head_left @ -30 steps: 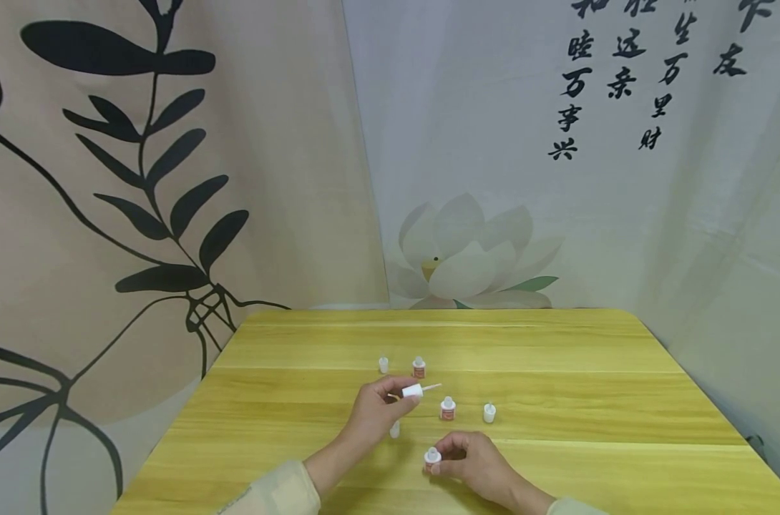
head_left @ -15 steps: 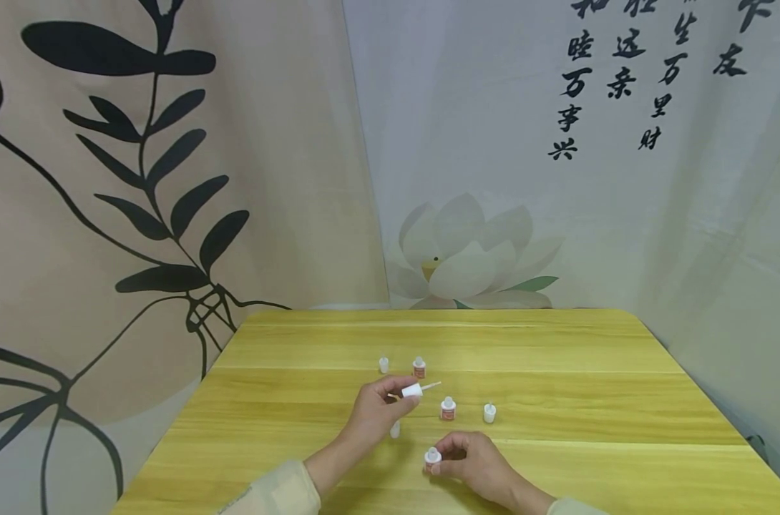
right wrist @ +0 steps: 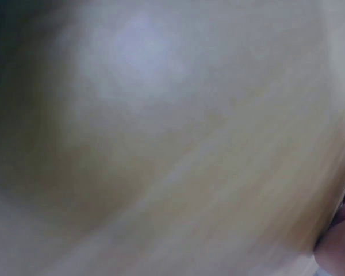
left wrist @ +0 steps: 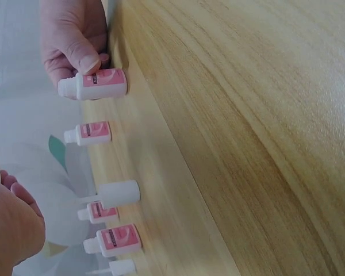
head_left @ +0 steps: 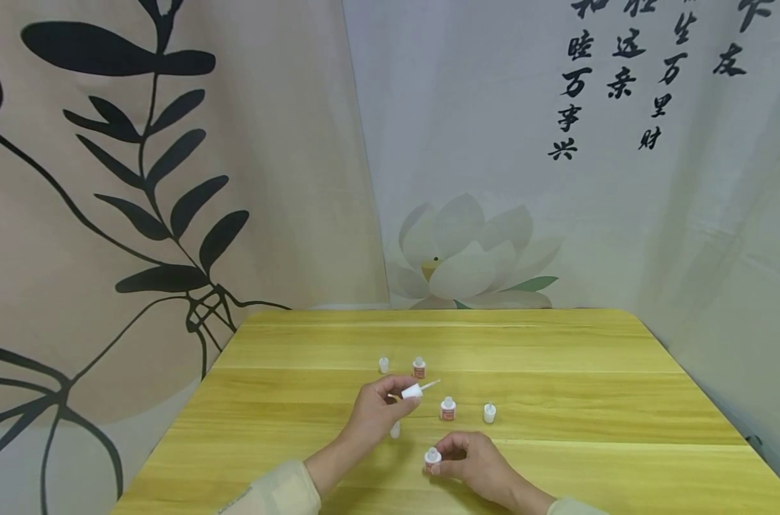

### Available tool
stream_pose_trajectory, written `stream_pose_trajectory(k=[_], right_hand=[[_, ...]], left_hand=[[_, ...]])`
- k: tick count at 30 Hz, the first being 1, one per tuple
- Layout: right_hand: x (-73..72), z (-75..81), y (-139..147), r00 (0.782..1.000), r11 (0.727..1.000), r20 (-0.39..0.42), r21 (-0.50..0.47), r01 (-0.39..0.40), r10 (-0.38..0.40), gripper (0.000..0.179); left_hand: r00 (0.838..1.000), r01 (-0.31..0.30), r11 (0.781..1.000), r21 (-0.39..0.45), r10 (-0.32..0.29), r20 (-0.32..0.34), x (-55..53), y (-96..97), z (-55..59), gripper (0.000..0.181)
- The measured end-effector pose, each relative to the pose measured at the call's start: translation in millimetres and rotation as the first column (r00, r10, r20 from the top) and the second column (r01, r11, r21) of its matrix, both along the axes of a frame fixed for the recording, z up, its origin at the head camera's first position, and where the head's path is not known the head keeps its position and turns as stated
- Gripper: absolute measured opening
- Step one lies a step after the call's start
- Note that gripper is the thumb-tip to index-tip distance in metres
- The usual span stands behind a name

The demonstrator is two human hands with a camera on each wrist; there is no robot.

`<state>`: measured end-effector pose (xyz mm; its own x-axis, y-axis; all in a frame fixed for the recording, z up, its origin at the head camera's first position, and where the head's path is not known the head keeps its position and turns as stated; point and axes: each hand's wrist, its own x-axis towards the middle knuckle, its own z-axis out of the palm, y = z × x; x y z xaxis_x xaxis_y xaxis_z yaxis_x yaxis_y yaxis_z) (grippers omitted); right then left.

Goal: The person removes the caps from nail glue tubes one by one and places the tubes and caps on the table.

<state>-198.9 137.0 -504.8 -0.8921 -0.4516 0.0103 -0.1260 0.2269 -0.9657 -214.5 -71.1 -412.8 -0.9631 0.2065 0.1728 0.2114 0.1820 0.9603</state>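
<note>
In my left hand (head_left: pixel 380 411) I pinch a white brush cap (head_left: pixel 412 391) above the table, its thin applicator brush pointing right and slightly up. My right hand (head_left: pixel 476 465) grips a small white bottle (left wrist: pixel 103 87) with a pink label; the bottle is upright and its neck is uncapped. Just beyond the hands stands a similar open bottle (head_left: pixel 448 410), with another bottle (head_left: pixel 418 370) farther back. A third loose bottle (left wrist: pixel 121 238) shows in the left wrist view. The right wrist view is blurred, with only part of a hand at its edge.
Three loose brush caps stand upright, brushes upward: one cap (head_left: pixel 489 413) at the right, a second cap (head_left: pixel 383 365) at the back, and a third cap (head_left: pixel 395 430) partly behind the left hand. The wooden table (head_left: pixel 590 400) reaches back to a printed curtain (head_left: pixel 300 179).
The brush in my left hand has tipped slightly upward. My right hand and the bottle it grips look unmoved.
</note>
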Motion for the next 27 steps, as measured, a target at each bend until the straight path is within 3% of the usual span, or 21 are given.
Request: stream_pose_trajectory(k=[3, 11, 27], right_hand=[[-0.1, 0.2, 0, 1.0, 1.0, 0.005, -0.005, -0.002, 0.002, 0.015], [-0.3, 0.4, 0, 1.0, 1.0, 0.013, -0.012, -0.002, 0.002, 0.016], [-1.1, -3.0, 0, 1.0, 1.0, 0.022, -0.012, -0.004, 0.004, 0.015]], left_hand=[[1.0, 0.01, 1.0, 0.002, -0.01, 0.0, -2.0, -0.9, -2.5, 0.027], [1.0, 0.006, 1.0, -0.008, -0.006, 0.008, -19.9, -3.5, -30.4, 0.027], [1.0, -0.006, 1.0, -0.02, 0.006, 0.002, -20.5, -2.7, -32.4, 0.03]])
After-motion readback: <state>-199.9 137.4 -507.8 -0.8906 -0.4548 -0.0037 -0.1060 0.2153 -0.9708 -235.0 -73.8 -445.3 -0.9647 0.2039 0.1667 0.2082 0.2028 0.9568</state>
